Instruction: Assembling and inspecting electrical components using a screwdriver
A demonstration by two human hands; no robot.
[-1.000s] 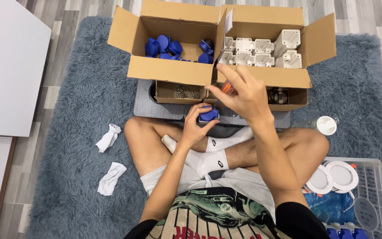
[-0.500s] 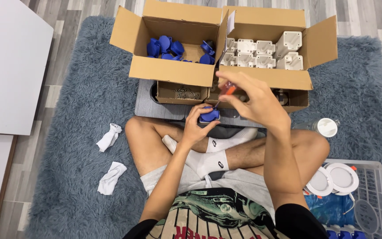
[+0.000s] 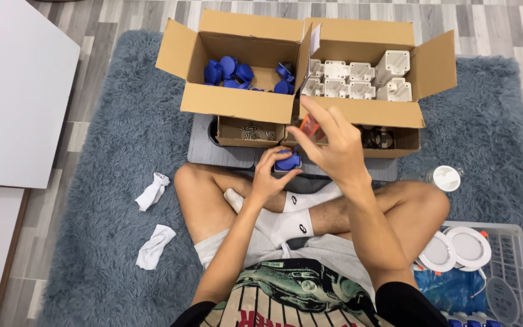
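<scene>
The right hand (image 3: 334,148) has dropped closer since the earlier frame, its grip clamped on an orange-handled screwdriver (image 3: 309,128) angled down to the small blue plastic part (image 3: 287,161) just below, pinched in the left hand (image 3: 269,175); it looks light, rigid and slick, best held by its rim.

2 open brown cardboard boxes stand side by side on the grey rug (image 3: 104,181): the left box (image 3: 237,103) holding blue parts, the right box (image 3: 364,112) holding white parts, with 2 shallower brown trays, left tray (image 3: 246,134) and right tray (image 3: 394,142), tucked just in front of them.
</scene>
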